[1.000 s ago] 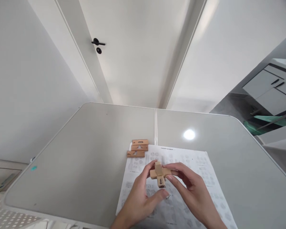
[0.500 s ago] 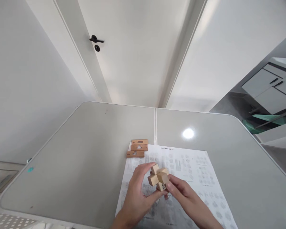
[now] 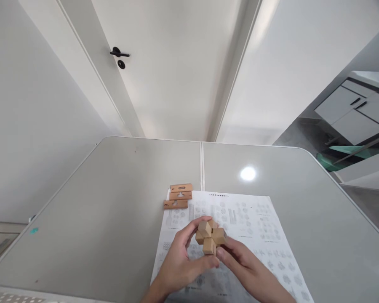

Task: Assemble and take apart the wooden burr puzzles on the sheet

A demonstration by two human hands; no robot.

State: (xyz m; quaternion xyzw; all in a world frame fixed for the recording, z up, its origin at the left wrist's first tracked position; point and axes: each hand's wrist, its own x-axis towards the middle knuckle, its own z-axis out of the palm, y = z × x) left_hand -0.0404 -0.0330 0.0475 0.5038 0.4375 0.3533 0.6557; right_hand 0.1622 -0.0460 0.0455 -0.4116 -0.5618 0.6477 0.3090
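Between my two hands is a wooden burr puzzle [image 3: 210,236], its square bars crossing one another, held above a printed sheet [image 3: 252,244]. My left hand [image 3: 186,256] curls round its left side, fingers at the top and thumb below. On the right side, my right hand [image 3: 243,261] pinches it with the thumb at the lower right; some of its fingers are hidden behind. Flat wooden pieces with cut-outs and numbers [image 3: 178,196] lie in a row at the sheet's upper left corner, away from both hands.
The grey folding table [image 3: 113,210] has a seam [image 3: 202,166] down its middle. A small teal spot [image 3: 34,230] is at its left edge. Behind the table stands a white door with a black handle [image 3: 119,54]. White cabinets [image 3: 356,109] are at the far right.
The burr puzzle has been turned in my hands, so different bar ends face me and the number on it no longer shows. The whole view has shifted slightly.
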